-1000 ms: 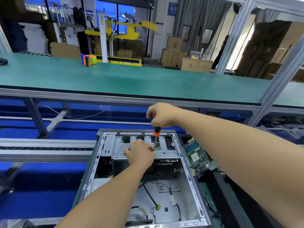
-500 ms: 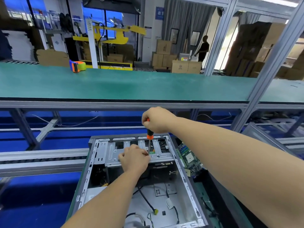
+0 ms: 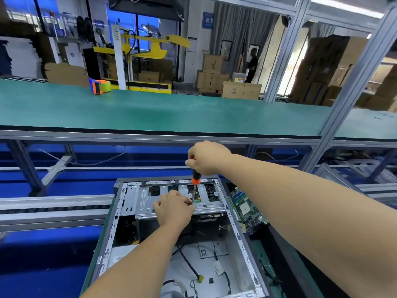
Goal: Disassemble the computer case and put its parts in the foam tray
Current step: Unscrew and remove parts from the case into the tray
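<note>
An open grey computer case lies flat in front of me, loose cables on its floor. A silver drive cage spans its far end. My right hand grips the orange-and-black handle of a screwdriver, held upright with its tip down at the cage. My left hand rests on the cage, fingers pinched at the screwdriver's shaft near the tip. A green motherboard lies just right of the case in a dark tray.
A long green bench runs across behind, with an orange and blue tape dispenser on it. A grey conveyor rail lies to the left. Aluminium frame posts rise at the right. A person stands far back among cardboard boxes.
The view has shifted slightly. Both hands stay on the screwdriver and drive cage at the same spot.
</note>
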